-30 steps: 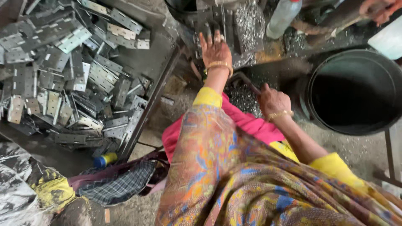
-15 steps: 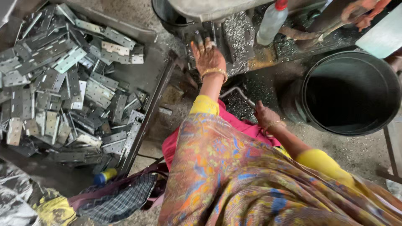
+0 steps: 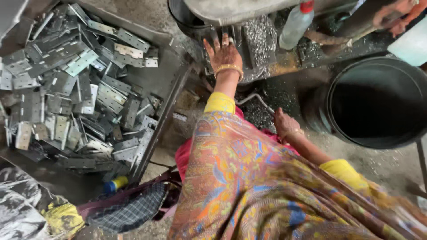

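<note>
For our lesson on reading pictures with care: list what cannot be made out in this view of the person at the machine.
Head view:
- What the left hand presses: hidden under its fingers.
- What the right hand holds beyond the thin handle: hidden by the fist.
- Bucket contents: too dark.
- The machine: cut off by the top edge.

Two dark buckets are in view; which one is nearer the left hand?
The small bucket at top, just beside the left hand; the big bucket sits far right.
</note>
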